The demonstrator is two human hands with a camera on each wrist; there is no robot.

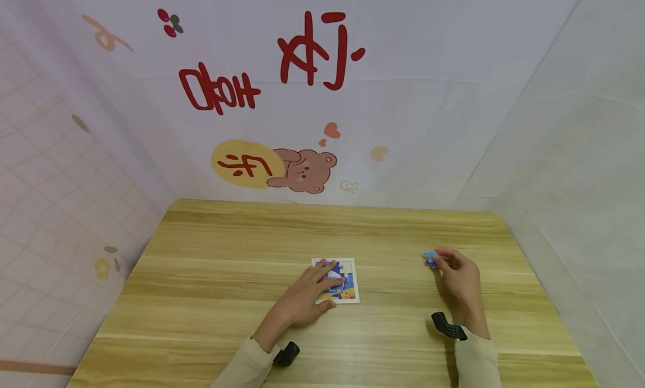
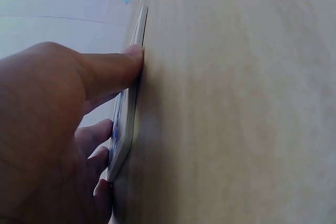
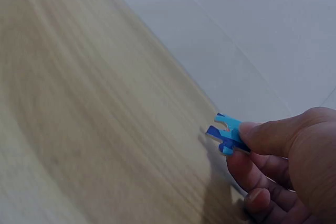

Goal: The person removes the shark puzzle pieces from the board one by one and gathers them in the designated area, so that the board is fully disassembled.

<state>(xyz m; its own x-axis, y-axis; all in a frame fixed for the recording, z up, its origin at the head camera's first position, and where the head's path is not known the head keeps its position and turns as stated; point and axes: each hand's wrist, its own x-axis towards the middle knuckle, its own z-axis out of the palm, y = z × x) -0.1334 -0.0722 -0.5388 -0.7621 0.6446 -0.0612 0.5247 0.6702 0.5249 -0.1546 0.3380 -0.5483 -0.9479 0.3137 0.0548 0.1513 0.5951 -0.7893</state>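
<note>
A small square jigsaw puzzle (image 1: 350,290) with a white border and a blue, yellow and white picture lies flat on the table. My left hand (image 1: 304,298) rests on its left part with fingers spread, covering some of the picture; in the left wrist view the thumb is at the edge of the puzzle board (image 2: 127,129). A pale patch shows at the picture's upper right. Off to the right, my right hand (image 1: 459,273) pinches a blue jigsaw piece (image 3: 229,137) between thumb and fingers, above the table.
The wooden table (image 1: 227,253) ends at a white printed cloth (image 1: 413,97) behind it, with further cloth at both sides. Each wrist wears a black camera, one by the left sleeve (image 1: 247,365) and one by the right sleeve (image 1: 478,360).
</note>
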